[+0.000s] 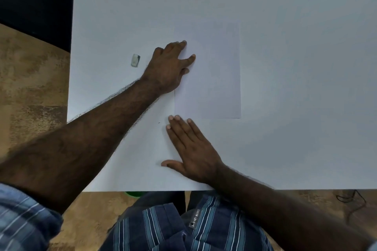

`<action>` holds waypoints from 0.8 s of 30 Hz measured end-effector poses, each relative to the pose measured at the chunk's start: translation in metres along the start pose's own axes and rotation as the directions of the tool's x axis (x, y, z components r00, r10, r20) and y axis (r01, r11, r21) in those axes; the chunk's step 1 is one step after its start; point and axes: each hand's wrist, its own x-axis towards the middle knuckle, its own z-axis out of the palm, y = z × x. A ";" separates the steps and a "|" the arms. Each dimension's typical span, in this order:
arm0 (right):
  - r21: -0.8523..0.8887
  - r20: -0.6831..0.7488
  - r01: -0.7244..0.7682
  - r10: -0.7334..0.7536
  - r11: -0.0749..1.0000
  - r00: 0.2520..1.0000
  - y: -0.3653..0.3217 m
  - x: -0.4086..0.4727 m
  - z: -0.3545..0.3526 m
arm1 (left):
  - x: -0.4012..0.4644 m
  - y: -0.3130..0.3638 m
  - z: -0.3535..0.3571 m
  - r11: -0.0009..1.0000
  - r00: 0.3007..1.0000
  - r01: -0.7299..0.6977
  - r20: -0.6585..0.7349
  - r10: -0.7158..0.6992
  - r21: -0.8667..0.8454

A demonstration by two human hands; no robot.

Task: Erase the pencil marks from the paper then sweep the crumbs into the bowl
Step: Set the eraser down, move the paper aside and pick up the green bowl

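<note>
A white sheet of paper (216,79) lies flat in the middle of the white table (285,67); no pencil marks show on it. My left hand (169,65) rests on the paper's left edge with fingers spread and straight. My right hand (189,149) lies flat on the table just below the paper's lower left corner, fingers straight and together. A small grey-white eraser (135,60) sits on the table to the left of my left hand, untouched. A tiny dark crumb (159,122) lies near my right fingertips. A sliver of something green (134,193), perhaps the bowl, peeks from under the table's near edge.
The table's left edge runs beside a wooden floor (30,87) and a dark area at the top left. A dark cable (350,199) lies on the floor at the lower right. My lap in striped cloth sits under the near edge.
</note>
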 end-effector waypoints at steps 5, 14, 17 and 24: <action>-0.015 0.024 -0.102 0.102 0.995 0.994 0.007 -0.004 0.002 | 0.003 0.002 0.002 1.000 1.000 0.020 -0.017 -0.020 -0.005; 0.044 0.002 -0.031 0.030 0.999 1.000 0.008 0.013 -0.002 | 0.002 0.002 0.003 1.000 1.000 0.023 -0.019 -0.022 0.006; -0.010 0.035 -0.073 0.073 0.997 0.997 0.021 0.036 -0.005 | 0.002 0.002 0.002 1.000 1.000 0.015 -0.010 -0.015 0.011; -0.062 0.129 0.080 -0.072 0.995 0.989 0.025 0.051 -0.004 | 0.002 0.000 0.001 1.000 1.000 0.008 -0.014 -0.008 0.014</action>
